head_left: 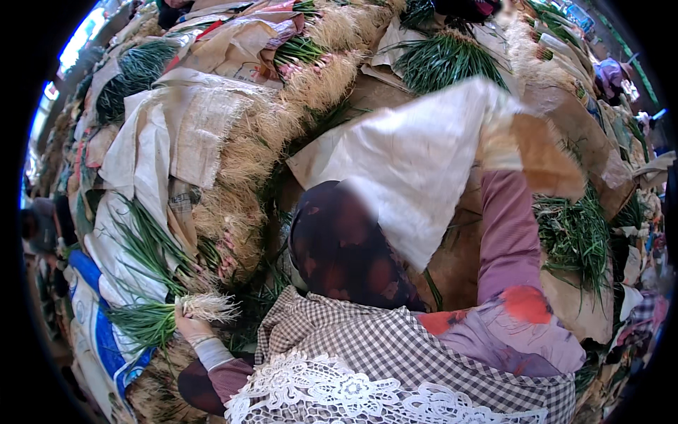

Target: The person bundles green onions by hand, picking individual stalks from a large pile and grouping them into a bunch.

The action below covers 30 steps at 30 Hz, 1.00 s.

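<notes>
My left hand (189,324) is closed round a bunch of spring onions (145,321). Its leaves point left and its pale roots spread to the right. On the right, my arm in a mauve sleeve reaches forward. My right hand (498,138) grips a white woven sack (409,155), which hangs spread out to the left; motion smears the hand and the upper cloth. A brown flap (551,155) hangs beside the wrist. Long rows of onions with shaggy, straw-coloured roots (240,169) lie left of the sack.
Dark green onion leaves (448,60) lie at the far side, with another heap of greens (575,237) at the right. Sacking (212,131) covers part of the left pile. Dark patterned cloth (346,247) bulges in the middle, above checked fabric (339,332) with white lace.
</notes>
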Motion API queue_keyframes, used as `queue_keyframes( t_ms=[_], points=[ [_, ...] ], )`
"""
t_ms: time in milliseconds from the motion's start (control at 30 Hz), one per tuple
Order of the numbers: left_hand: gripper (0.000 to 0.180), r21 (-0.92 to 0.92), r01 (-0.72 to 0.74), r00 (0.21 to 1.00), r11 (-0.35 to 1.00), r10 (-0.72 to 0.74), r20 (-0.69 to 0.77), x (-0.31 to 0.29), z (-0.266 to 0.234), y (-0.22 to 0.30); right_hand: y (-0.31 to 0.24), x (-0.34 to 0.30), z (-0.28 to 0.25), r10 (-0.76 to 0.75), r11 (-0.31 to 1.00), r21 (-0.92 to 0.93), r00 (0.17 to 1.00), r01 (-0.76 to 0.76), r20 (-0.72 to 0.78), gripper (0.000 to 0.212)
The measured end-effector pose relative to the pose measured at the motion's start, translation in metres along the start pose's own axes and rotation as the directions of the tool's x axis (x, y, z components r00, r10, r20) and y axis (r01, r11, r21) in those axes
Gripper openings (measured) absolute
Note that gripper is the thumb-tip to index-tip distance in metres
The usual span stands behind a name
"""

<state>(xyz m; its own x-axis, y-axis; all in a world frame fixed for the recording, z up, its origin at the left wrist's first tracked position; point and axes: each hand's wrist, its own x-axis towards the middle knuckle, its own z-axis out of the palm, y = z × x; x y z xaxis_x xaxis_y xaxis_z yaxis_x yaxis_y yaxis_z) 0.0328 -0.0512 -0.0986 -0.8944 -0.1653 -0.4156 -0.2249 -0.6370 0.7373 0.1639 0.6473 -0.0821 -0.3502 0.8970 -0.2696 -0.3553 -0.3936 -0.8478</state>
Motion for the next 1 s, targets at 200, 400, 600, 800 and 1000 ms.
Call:
queue_keyframes(
  t_ms=[200,400,600,800,1000],
  points=[
    [0.012,-0.114,0.119,0.991,0.986,-0.11,0.079,0.003,-0.009,0.011,-0.091,-0.017,0.068,-0.305,0.952,0.088,0.939,0.294,0.16,0.055],
    [0.011,-0.084,0.073,0.991,0.994,-0.063,0.117,0.016,-0.005,0.004,-0.104,-0.036,0.032,-0.354,0.934,0.107,0.927,0.342,0.122,0.055],
    [0.012,-0.124,0.102,0.994,0.987,-0.096,0.058,0.008,0.003,0.001,0.052,-0.062,-0.076,0.147,0.989,0.012,0.98,-0.147,-0.135,0.056],
    [0.013,-0.014,0.105,0.988,0.994,-0.103,0.116,-0.001,0.005,0.005,0.204,-0.128,-0.119,0.738,0.658,-0.065,0.66,-0.75,-0.141,0.057],
    [0.017,0.147,0.004,1.0,0.989,-0.001,-0.022,-0.011,-0.002,-0.004,0.182,-0.106,-0.094,0.711,0.542,-0.492,0.684,-0.681,-0.162,0.057]
  ],
)
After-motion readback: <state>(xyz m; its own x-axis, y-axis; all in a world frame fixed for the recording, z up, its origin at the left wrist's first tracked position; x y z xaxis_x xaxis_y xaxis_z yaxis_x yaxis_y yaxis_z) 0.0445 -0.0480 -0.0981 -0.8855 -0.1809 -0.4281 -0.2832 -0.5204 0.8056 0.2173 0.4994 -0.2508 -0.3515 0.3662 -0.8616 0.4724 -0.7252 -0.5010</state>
